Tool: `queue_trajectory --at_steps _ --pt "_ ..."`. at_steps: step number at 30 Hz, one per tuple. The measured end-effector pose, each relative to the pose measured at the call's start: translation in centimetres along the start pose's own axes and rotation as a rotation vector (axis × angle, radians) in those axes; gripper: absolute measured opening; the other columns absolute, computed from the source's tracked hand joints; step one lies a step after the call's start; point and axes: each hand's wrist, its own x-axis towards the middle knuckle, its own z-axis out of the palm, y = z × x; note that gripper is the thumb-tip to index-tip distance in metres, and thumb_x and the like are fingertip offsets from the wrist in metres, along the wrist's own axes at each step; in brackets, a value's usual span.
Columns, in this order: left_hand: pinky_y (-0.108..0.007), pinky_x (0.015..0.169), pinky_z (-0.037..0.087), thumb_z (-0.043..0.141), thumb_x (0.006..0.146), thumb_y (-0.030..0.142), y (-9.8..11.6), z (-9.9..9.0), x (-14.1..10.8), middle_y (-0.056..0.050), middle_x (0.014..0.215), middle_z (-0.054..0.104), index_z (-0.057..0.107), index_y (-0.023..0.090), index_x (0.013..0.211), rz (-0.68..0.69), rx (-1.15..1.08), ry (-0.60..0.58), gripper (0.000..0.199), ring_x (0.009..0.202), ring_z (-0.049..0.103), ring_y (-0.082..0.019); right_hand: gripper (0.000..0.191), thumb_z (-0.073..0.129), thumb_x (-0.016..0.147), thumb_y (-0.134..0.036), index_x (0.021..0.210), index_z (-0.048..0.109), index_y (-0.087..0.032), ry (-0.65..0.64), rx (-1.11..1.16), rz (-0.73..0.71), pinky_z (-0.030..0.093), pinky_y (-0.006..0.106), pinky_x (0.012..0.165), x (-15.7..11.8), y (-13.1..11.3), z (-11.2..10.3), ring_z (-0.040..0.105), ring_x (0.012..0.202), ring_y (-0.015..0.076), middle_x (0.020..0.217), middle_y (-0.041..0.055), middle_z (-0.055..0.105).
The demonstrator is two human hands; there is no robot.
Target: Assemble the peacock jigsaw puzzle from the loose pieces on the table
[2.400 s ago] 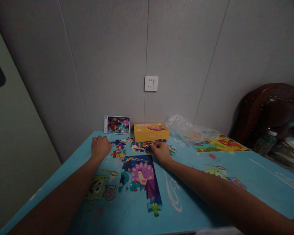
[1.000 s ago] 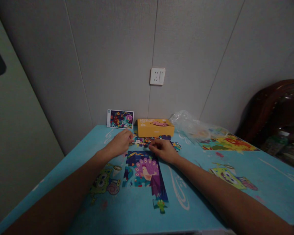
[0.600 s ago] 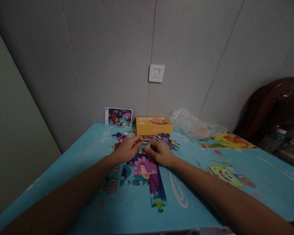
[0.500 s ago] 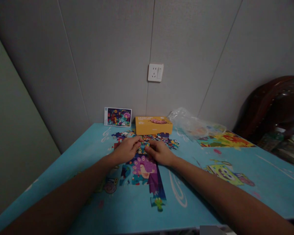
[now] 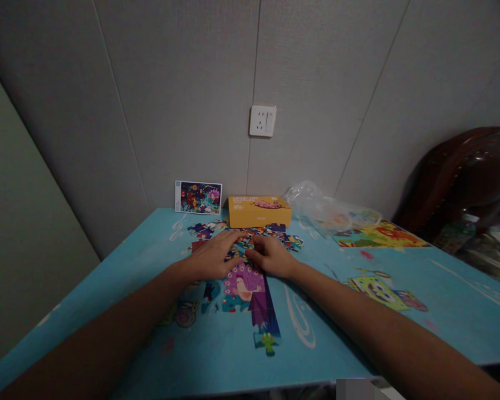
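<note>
Joined puzzle pieces (image 5: 245, 286) with a purple peacock-like figure lie on the blue tablecloth, a green frog piece at their near end. Just beyond them, my left hand (image 5: 214, 255) rests palm down with its fingers spread, its fingertips at the loose pieces. Opposite it, my right hand (image 5: 273, 256) has its thumb and fingers curled together over the pieces; what they hold, if anything, is too small to make out. Loose puzzle pieces (image 5: 294, 241) are heaped behind and between both hands, partly hidden by them.
Behind the pieces stands a yellow box (image 5: 260, 215), with a picture card (image 5: 198, 198) leaning on the wall to its left. A clear plastic bag (image 5: 316, 208) and a colourful sheet (image 5: 385, 235) lie at the back right. A dark red chair (image 5: 462, 166) is beyond the table's right edge.
My left hand has opened from a pinch and spread its fingers over the pieces. The piece that was between both hands no longer shows clearly. The view has shifted slightly.
</note>
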Motion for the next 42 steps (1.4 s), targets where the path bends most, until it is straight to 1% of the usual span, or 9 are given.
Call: queue_trajectory --at_steps 3,5,7,10,20,27,35,38,42 --pt "-0.049 0.118 0.022 0.071 0.073 0.058 0.6 -0.6 -0.6 -0.022 0.158 0.022 0.015 0.012 0.153 0.020 0.025 -0.163 0.108 0.146 0.019 -0.036 0.011 0.057 0.080 -0.022 0.070 0.053 -0.019 0.046 -0.066 0.032 0.026 0.024 0.052 0.0 -0.1 -0.6 0.044 0.051 0.0108 0.055 -0.0034 0.053" --pt "-0.054 0.118 0.018 0.071 0.066 0.069 0.9 -0.8 -0.9 -0.024 0.161 0.008 0.003 0.012 0.155 0.013 0.032 -0.284 0.126 0.148 0.009 -0.040 0.013 0.058 0.077 -0.020 0.066 0.052 -0.019 0.075 -0.090 0.059 0.025 0.024 0.052 0.1 0.0 -0.9 0.042 0.051 0.0107 0.054 -0.0035 0.050" --pt "-0.055 0.118 0.016 0.070 0.065 0.071 1.1 -0.8 -1.1 -0.024 0.161 0.003 -0.001 0.014 0.156 0.019 0.028 -0.367 0.128 0.148 0.005 -0.041 0.014 0.057 0.076 -0.019 0.064 0.050 -0.019 0.100 -0.105 0.092 0.024 0.025 0.052 0.2 0.2 -1.2 0.039 0.051 0.0106 0.054 -0.0034 0.047" --pt "-0.056 0.117 0.016 0.072 0.065 0.066 1.2 -0.7 -1.1 -0.023 0.161 0.006 0.001 0.015 0.156 0.029 0.024 -0.427 0.126 0.148 0.008 -0.042 0.013 0.057 0.076 -0.019 0.064 0.052 -0.018 0.113 -0.119 0.134 0.023 0.025 0.052 0.3 0.5 -1.2 0.039 0.052 0.0108 0.055 -0.0033 0.047" --pt "-0.056 0.117 0.016 0.073 0.064 0.054 2.2 -0.9 -0.9 -0.022 0.161 0.008 0.005 0.012 0.156 -0.072 0.076 -0.486 0.121 0.148 0.008 -0.041 0.016 0.057 0.080 -0.023 0.066 0.053 -0.018 0.157 -0.123 0.204 0.022 0.026 0.052 0.5 1.0 -1.0 0.040 0.053 0.0114 0.058 -0.0017 0.051" --pt "-0.054 0.115 0.025 0.072 0.065 0.045 0.6 -1.3 -0.8 -0.015 0.158 0.025 0.015 0.025 0.155 -0.068 0.101 -0.390 0.109 0.146 0.020 -0.040 0.021 0.050 0.085 -0.026 0.065 0.050 -0.019 0.146 -0.088 0.195 0.023 0.026 0.052 0.5 1.3 -1.3 0.042 0.054 0.0114 0.058 -0.0019 0.051" --pt "-0.051 0.118 0.020 0.076 0.065 0.051 -0.8 -1.2 -0.9 -0.016 0.160 0.021 0.019 0.018 0.154 -0.091 0.046 -0.392 0.110 0.147 0.017 -0.037 0.022 0.049 0.083 -0.026 0.062 0.049 -0.018 0.079 0.008 0.162 0.023 0.025 0.050 0.5 1.9 -1.5 0.041 0.050 0.0103 0.052 -0.0027 0.048" --pt "-0.052 0.117 0.023 0.072 0.074 0.054 -1.3 -0.8 -0.5 -0.017 0.154 0.033 0.026 0.016 0.152 -0.058 0.023 -0.246 0.098 0.143 0.027 -0.036 0.022 0.053 0.080 -0.030 0.062 0.051 -0.018 0.022 0.059 0.120 0.024 0.024 0.049 0.5 2.2 -1.3 0.040 0.050 0.0099 0.053 -0.0032 0.047" --pt "-0.046 0.109 0.035 0.060 0.091 0.033 -1.4 -0.3 0.2 -0.013 0.134 0.055 0.035 0.022 0.149 0.054 0.005 -0.045 0.064 0.124 0.048 -0.027 0.020 0.056 0.079 -0.033 0.066 0.052 -0.018 -0.014 0.125 0.083 0.026 0.023 0.048 0.4 2.0 -0.9 0.040 0.051 0.0096 0.055 -0.0043 0.045"
